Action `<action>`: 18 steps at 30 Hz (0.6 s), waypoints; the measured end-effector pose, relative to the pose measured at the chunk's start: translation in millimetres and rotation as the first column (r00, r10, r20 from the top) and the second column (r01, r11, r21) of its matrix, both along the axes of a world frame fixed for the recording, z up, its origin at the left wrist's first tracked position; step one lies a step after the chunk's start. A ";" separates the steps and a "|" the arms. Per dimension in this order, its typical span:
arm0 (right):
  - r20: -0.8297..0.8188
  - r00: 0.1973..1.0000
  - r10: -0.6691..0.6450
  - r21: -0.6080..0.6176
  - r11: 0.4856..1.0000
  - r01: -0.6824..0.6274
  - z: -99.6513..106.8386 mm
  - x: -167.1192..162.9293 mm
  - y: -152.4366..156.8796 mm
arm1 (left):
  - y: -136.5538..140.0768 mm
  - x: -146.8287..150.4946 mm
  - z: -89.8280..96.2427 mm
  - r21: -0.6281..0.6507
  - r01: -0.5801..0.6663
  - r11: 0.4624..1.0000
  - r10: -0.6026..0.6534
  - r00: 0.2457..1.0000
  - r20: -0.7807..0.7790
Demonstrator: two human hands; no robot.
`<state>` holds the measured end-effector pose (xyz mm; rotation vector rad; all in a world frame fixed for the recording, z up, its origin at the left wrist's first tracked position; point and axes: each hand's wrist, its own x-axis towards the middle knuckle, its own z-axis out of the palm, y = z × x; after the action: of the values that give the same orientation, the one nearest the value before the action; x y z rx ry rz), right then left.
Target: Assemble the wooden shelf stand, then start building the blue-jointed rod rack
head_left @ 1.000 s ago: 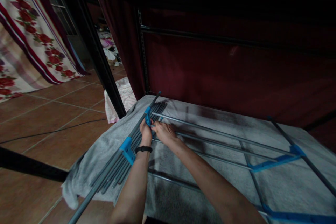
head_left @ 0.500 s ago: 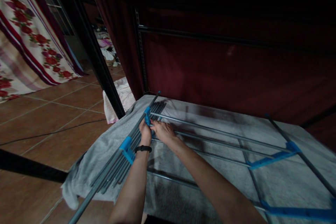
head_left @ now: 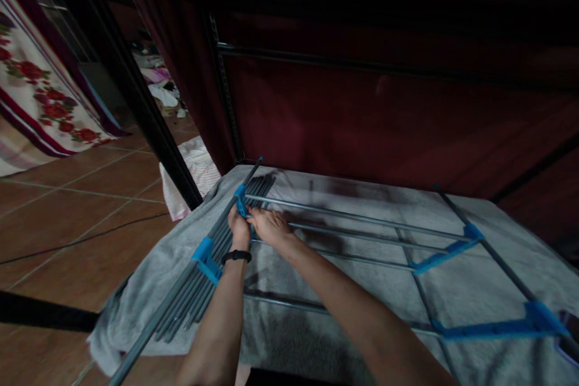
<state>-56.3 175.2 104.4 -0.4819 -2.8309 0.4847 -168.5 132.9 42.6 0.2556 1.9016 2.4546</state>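
My left hand (head_left: 239,227), with a black band on its wrist, is closed around a blue plastic bracket (head_left: 241,199) on a long grey metal pole (head_left: 181,283). Close against it, my right hand (head_left: 270,224) pinches the end of a thin metal rod (head_left: 348,232) at this bracket; the exact joint is hidden by the fingers. A second blue bracket (head_left: 207,259) sits lower on the same pole. Across to the right, the rods reach another blue bracket (head_left: 446,256) and a larger blue bracket (head_left: 497,329) on the opposite poles.
Several loose grey tubes (head_left: 185,310) lie beside the left pole on a grey blanket (head_left: 149,289). Black metal posts (head_left: 145,102) frame the bed, with a dark red curtain (head_left: 316,120) behind. A black cable (head_left: 85,235) crosses the tiled floor (head_left: 104,211) at left.
The view has turned slightly right, so the scene sits further left. Both hands stay at the same bracket, with little visible change in their hold.
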 end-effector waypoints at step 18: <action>-0.332 0.941 -0.061 0.235 0.961 0.145 47.6 87.2 -9.2 | -5.5 17.3 24.6 0.048 0.098 0.994 -0.101 0.994 0.049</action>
<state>30.9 166.0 152.0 -0.4511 -2.4886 0.1530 -151.2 127.5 67.2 0.2785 1.7694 2.4181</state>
